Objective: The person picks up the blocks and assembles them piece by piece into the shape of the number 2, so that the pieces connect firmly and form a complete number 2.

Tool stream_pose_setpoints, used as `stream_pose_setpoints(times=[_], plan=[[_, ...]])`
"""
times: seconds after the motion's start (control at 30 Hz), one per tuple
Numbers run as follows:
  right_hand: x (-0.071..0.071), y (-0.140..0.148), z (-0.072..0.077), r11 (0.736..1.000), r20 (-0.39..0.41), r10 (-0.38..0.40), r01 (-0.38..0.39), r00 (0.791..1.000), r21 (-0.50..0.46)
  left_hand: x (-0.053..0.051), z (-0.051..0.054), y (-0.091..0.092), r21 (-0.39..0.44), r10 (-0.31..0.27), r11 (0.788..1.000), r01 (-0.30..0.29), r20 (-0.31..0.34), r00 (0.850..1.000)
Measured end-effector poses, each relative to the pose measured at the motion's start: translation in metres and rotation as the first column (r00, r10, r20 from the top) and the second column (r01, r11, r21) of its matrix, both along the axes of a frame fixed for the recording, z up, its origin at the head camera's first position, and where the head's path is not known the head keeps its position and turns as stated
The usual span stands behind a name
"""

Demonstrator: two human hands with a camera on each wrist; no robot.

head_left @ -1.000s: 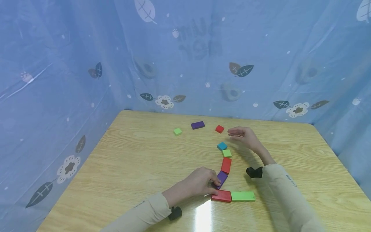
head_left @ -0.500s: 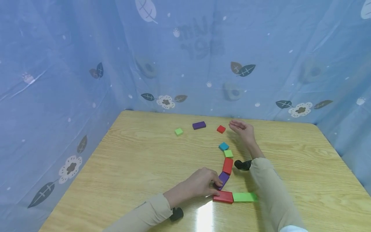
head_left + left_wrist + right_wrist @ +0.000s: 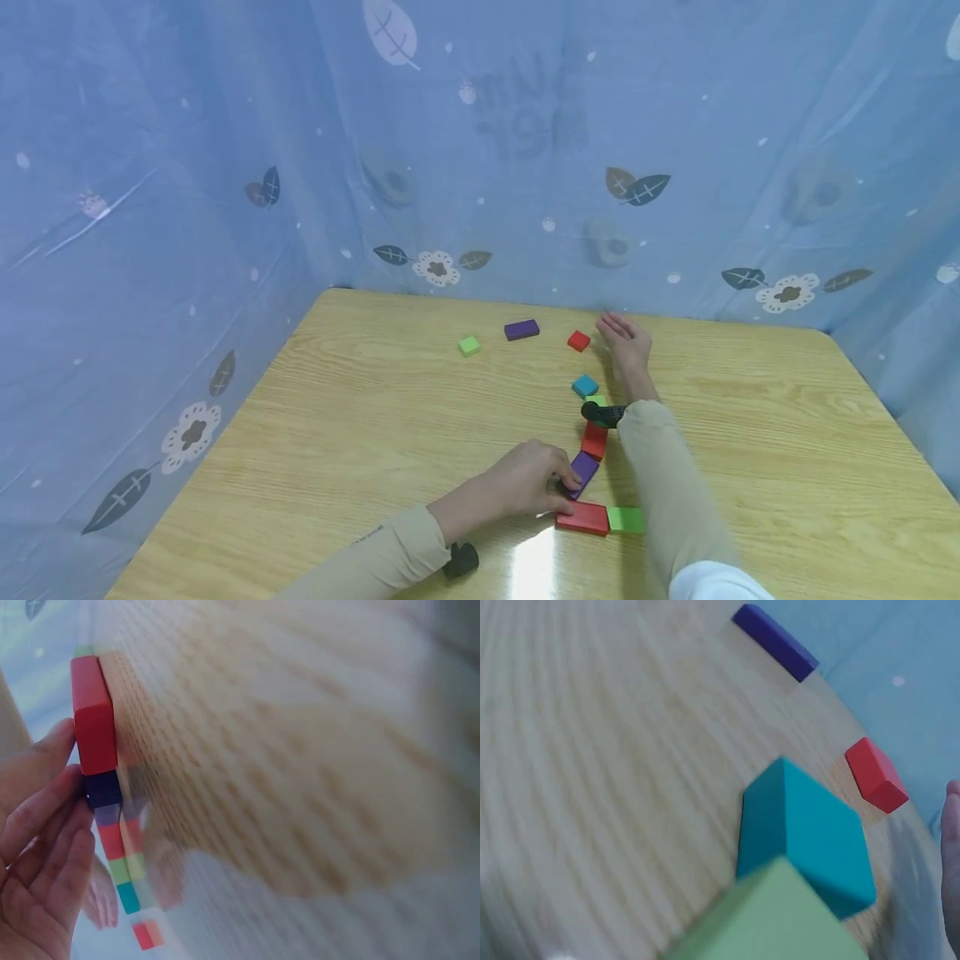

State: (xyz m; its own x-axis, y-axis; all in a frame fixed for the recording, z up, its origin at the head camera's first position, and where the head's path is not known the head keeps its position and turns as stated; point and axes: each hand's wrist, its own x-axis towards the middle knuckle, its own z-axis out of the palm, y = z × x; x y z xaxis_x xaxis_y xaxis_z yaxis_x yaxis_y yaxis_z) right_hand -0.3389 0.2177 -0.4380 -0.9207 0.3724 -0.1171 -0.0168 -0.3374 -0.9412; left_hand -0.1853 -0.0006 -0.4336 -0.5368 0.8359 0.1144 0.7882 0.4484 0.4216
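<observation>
Left hand [image 3: 528,479] low at the near side, with loosely bent fingers, not made into a fist: thumb touching the left end of the nearer red block [image 3: 582,519], index finger touching the nearer purple block [image 3: 586,472]. Right hand [image 3: 627,343] at the far side, fingers straight and close together, holding nothing, just to the right of the small red block [image 3: 578,341] and apart from it. Around the work, at the back and both sides, blue curtain [image 3: 525,208] with pale print of leaves and flowers. In front of it, wood-grain table [image 3: 390,400]. Over the table, beige sleeves [image 3: 675,492] with one black wrist device [image 3: 461,560] at each cuff. Among the long blocks, lying flat: bright green block [image 3: 626,521], partly hidden by the right sleeve, end to end with the nearer red block; then, in a curve going away, the nearer purple block and the farther red block [image 3: 595,442]. Well apart, near the back edge, farther purple block [image 3: 522,330]. Smallest: light green block [image 3: 596,400] and teal block [image 3: 585,386], touching, at the far end of the curve; to the left, near the farther purple block, lone lime block [image 3: 468,346]
</observation>
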Motion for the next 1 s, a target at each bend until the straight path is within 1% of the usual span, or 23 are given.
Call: stream_pose_setpoints(times=[0.13,0.2,0.27,0.33,0.4,0.53,0.63,0.73,0.8,0.83,0.93,1.0], plan=[[0.002,0.0,0.0,0.999,0.088,-0.036,0.038,0.995,-0.023,0.0,0.001,0.001,0.001,-0.003,1.0,0.003,-0.015,1.0],[0.003,0.001,-0.001,0.999,0.121,-0.026,0.031,0.992,-0.038,0.0,0.001,0.001,0.001,-0.004,1.0,0.004,-0.017,1.0],[0.005,0.001,-0.003,1.0,0.15,-0.005,0.01,0.989,-0.028,0.0,0.001,0.001,0.002,-0.005,1.0,0.005,-0.016,1.0],[0.007,0.002,-0.004,1.0,0.169,0.021,-0.022,0.985,0.0,0.0,0.0,0.001,0.003,-0.006,1.0,0.006,-0.013,1.0],[0.01,0.0,-0.004,0.997,0.173,0.045,-0.056,0.984,0.057,0.0,0.0,0.001,0.007,-0.006,1.0,0.006,-0.011,1.0],[0.014,-0.005,-0.003,0.973,0.174,0.081,-0.116,0.981,0.2,0.001,0.0,0.0,0.01,0.001,1.0,-0.001,-0.007,1.0],[0.016,-0.01,-0.001,0.944,0.179,0.092,-0.143,0.98,0.297,0.001,-0.001,0.0,0.006,0.008,1.0,-0.008,-0.009,1.0],[0.017,-0.015,0.001,0.917,0.18,0.106,-0.166,0.978,0.362,0.001,0.0,0.0,0.002,0.013,1.0,-0.013,-0.016,1.0],[0.017,-0.017,0.001,0.884,0.191,0.116,-0.189,0.975,0.428,0.0,-0.001,0.0,0.001,0.015,1.0,-0.015,-0.02,1.0],[0.017,-0.017,0.001,0.862,0.196,0.119,-0.199,0.973,0.467,0.0,-0.001,0.001,0.001,0.014,1.0,-0.014,-0.025,1.0],[0.019,-0.018,0.0,0.783,0.197,0.115,-0.211,0.974,0.585,0.001,-0.002,0.001,0.004,0.006,1.0,-0.005,-0.041,0.999],[0.02,-0.018,0.0,0.74,0.179,0.105,-0.197,0.978,0.644,0.0,-0.003,0.002,0.005,0.001,1.0,-0.001,-0.053,0.999]])
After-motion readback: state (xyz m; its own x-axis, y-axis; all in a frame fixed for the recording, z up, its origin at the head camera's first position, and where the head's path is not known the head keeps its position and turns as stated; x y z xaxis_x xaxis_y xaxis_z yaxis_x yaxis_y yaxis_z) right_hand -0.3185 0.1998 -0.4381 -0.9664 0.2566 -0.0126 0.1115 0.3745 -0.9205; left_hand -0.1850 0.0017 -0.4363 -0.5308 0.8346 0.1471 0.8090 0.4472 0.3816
